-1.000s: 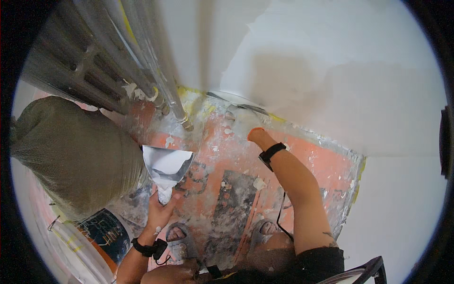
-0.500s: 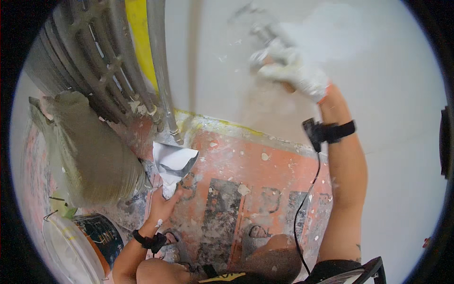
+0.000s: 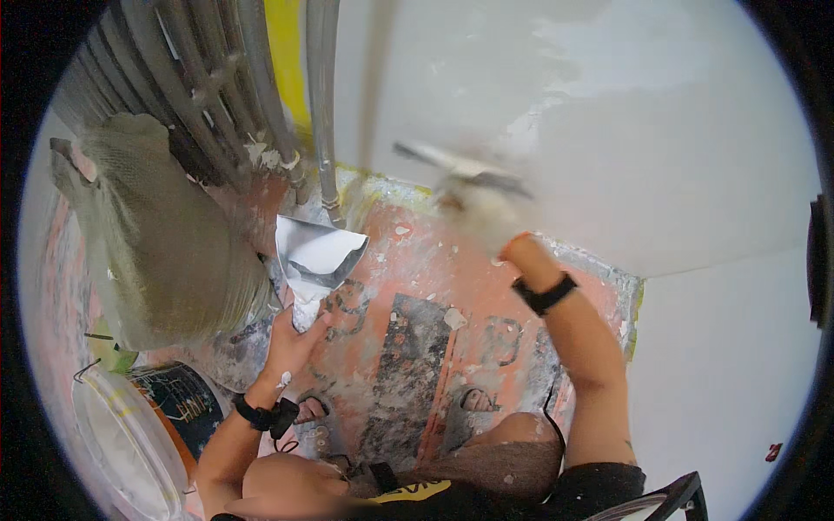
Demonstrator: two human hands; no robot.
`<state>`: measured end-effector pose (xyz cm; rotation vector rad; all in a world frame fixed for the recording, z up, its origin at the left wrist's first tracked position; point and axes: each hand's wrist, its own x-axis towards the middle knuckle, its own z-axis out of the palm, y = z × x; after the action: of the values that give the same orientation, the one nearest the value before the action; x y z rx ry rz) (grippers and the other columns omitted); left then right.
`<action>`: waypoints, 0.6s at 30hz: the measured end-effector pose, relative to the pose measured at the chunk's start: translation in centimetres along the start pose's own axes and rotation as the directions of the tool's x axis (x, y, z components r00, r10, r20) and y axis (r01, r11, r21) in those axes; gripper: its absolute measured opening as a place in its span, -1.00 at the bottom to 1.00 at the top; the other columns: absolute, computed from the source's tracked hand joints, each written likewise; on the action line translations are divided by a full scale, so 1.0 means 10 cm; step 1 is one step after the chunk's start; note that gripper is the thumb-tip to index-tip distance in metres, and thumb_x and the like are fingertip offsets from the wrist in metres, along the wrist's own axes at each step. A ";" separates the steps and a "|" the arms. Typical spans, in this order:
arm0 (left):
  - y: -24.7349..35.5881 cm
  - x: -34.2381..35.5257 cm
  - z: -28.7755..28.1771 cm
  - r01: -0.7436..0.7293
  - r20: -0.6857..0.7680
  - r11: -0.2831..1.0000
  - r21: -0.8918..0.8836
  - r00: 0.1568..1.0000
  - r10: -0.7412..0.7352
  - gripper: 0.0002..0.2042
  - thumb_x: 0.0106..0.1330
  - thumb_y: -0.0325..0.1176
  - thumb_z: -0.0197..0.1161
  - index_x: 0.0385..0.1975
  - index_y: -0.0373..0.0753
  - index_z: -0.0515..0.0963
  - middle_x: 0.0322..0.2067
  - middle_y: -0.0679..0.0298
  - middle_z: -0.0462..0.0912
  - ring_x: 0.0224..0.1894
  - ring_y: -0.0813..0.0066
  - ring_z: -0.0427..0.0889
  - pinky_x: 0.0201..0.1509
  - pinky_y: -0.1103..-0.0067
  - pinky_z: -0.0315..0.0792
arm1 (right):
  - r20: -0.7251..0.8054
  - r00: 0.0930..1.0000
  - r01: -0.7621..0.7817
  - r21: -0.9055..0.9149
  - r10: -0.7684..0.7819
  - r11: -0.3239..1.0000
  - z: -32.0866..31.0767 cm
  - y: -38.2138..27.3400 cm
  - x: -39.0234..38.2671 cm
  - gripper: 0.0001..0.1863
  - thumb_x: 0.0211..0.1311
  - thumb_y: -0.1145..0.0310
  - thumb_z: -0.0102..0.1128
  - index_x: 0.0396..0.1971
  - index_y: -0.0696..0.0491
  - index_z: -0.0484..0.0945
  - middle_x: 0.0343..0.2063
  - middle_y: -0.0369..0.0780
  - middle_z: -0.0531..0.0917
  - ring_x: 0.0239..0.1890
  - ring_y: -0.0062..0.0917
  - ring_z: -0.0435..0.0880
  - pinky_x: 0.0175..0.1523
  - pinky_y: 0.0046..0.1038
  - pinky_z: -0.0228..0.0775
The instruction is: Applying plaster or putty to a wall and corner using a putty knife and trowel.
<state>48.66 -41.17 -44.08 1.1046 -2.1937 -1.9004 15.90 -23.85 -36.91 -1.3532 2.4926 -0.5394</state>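
Note:
My left hand [image 3: 291, 346] is closed around the putty-caked handle of a wide putty knife [image 3: 352, 262]. White putty [image 3: 317, 250] lies on its flared blade, held low above the floor. My right hand [image 3: 483, 213], in a pale glove with an orange cuff, grips a plastering trowel [image 3: 465, 167]. Both are smeared by motion, in front of the foot of the pale wall [image 3: 452, 78]. Whether the trowel's blade touches the wall I cannot tell. Higher up, a damp-looking plaster patch [image 3: 647, 52] shows an uneven edge.
Grey pipes [image 3: 322, 104] rise at the left beside a yellow strip [image 3: 287, 61]. A stuffed woven sack [image 3: 165, 252] leans there, with a bucket [image 3: 130, 443] below it. Stained orange sheeting [image 3: 417, 252] covers the floor. A second wall [image 3: 712, 365] stands at right.
My right hand and the trowel have come down and left from high on the wall to near its foot. The left hand still holds the putty knife, slightly higher in view.

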 end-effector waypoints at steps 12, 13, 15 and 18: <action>-0.43 0.03 -0.06 0.057 -0.054 0.997 0.060 0.997 -0.054 -0.75 0.26 -0.34 0.37 -0.16 -0.34 0.63 -0.18 0.11 0.69 -0.04 0.26 0.55 0.21 0.39 0.32 | 0.094 0.993 -0.063 -0.119 0.074 0.991 1.82 0.68 0.95 -0.51 0.14 0.29 0.21 0.11 0.04 0.48 -0.18 -0.02 0.70 -0.13 -0.10 0.69 -0.07 -0.15 0.54; -0.45 0.09 0.00 0.017 -0.043 0.998 0.061 0.999 -0.015 -0.76 0.27 -0.33 0.37 -0.16 -0.33 0.63 -0.20 0.16 0.70 -0.08 0.29 0.57 0.19 0.40 0.33 | 0.133 0.991 -0.010 -0.026 0.013 1.000 1.90 0.98 0.98 -0.50 0.15 0.29 0.21 0.12 0.05 0.47 -0.19 -0.01 0.70 -0.15 -0.09 0.69 -0.08 -0.15 0.54; -0.42 0.08 0.02 0.075 -0.024 0.997 0.012 0.997 -0.074 -0.76 0.29 -0.32 0.37 -0.15 -0.33 0.63 -0.21 0.21 0.70 -0.12 0.35 0.58 0.14 0.44 0.37 | 0.167 0.984 0.056 0.079 -0.068 0.995 1.90 1.09 1.04 -0.50 0.16 0.30 0.22 0.13 0.06 0.46 -0.20 -0.01 0.70 -0.16 -0.08 0.69 -0.08 -0.16 0.55; -0.25 0.08 0.05 0.084 -0.026 0.995 -0.044 0.996 -0.086 -0.74 0.31 -0.31 0.37 -0.12 -0.34 0.61 -0.23 0.30 0.70 -0.19 0.48 0.58 0.04 0.51 0.42 | 0.133 0.991 -0.003 0.111 -0.011 0.994 1.35 0.64 1.02 -0.51 0.20 0.29 0.24 0.14 0.08 0.44 -0.23 -0.02 0.70 -0.18 -0.09 0.68 -0.05 -0.20 0.53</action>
<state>49.03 -41.16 -46.78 1.2287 -2.1133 -1.9424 10.91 -31.99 -52.31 -1.3079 2.3183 -0.5604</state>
